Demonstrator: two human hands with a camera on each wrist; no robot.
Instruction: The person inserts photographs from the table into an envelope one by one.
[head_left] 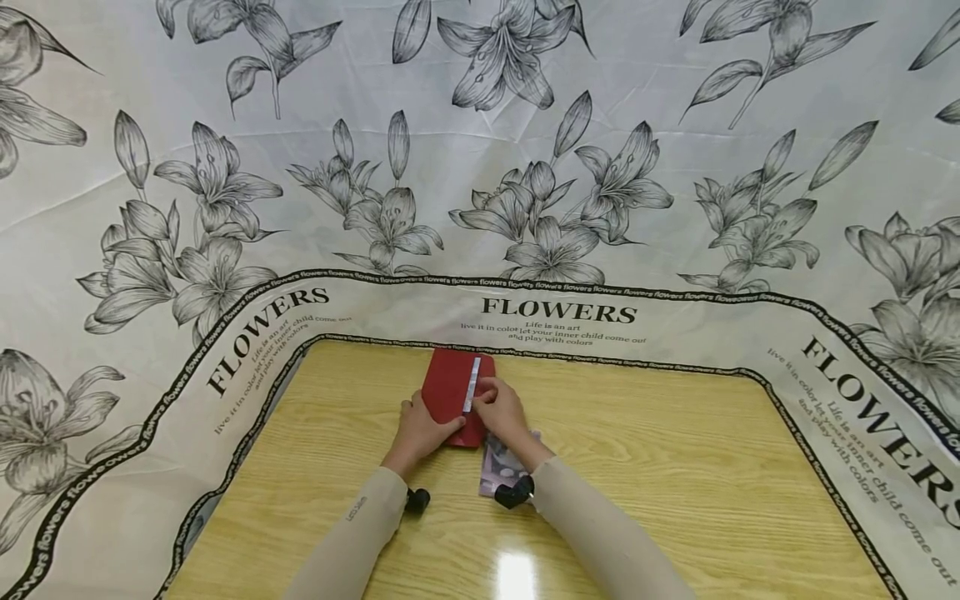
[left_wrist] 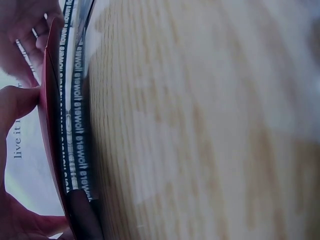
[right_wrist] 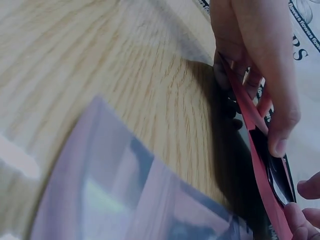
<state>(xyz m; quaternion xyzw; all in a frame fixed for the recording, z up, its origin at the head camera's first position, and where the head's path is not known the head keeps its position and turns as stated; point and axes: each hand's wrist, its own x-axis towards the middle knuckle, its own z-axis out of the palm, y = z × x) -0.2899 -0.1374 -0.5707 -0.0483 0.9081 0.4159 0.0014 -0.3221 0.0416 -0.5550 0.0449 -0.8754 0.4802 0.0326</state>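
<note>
A flat red envelope [head_left: 448,385] stands tilted over the far part of the table, with both hands on it. Along its right part runs a narrow pale strip [head_left: 471,385]. My left hand [head_left: 422,433] grips the lower left side, thumb across the front and fingers behind. On the right side my right hand [head_left: 501,410] pinches with curled fingertips right at the strip. In the right wrist view a dark glossy edge [right_wrist: 278,175] shows between the red layers, close to the fingertips [right_wrist: 296,216]. Whether they hold the strip or the envelope's edge, I cannot tell.
A purple printed sheet or packet [head_left: 495,467] with a glossy surface lies on the wooden table [head_left: 637,467], partly under my right wrist. Behind the table hangs a flower-printed cloth [head_left: 555,208], its lettered border along the table's far edge.
</note>
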